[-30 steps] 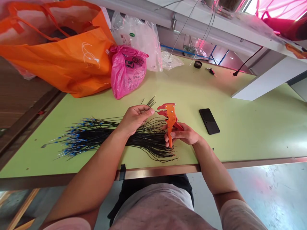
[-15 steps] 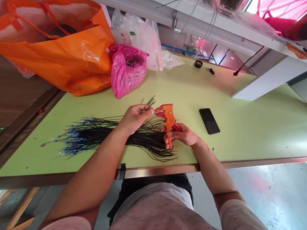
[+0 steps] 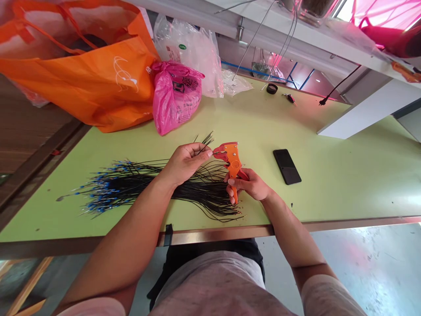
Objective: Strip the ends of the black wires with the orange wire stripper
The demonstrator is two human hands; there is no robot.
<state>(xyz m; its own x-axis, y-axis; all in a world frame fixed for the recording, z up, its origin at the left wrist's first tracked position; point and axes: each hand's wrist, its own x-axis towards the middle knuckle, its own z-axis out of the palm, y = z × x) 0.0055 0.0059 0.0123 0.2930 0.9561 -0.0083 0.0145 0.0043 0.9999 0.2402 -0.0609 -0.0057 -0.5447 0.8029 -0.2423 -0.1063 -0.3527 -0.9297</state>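
Observation:
My right hand (image 3: 250, 184) is wrapped round the handles of an orange wire stripper (image 3: 233, 164), whose red jaws point left. My left hand (image 3: 189, 161) is closed on thin black wires, pinching a wire between thumb and forefinger right at the jaws. Several wire ends (image 3: 208, 138) stick up behind the left fingers. Below both hands a large bundle of black wires (image 3: 200, 188) lies on the green table (image 3: 315, 184). Blue-and-silver tips (image 3: 105, 186) spread at the bundle's left end. Whether the wire sits inside the jaws is too small to tell.
A black phone (image 3: 287, 166) lies to the right. An orange bag (image 3: 98, 83), a pink plastic bag (image 3: 177, 96) and clear plastic bags (image 3: 194, 57) stand at the back left. Farther back are a black ring (image 3: 272, 88), keys (image 3: 289, 98) and a white shelf panel (image 3: 362, 107).
The stripper's handles have come slightly closer together in my right hand, and its jaws look narrower. My left hand stays almost in place.

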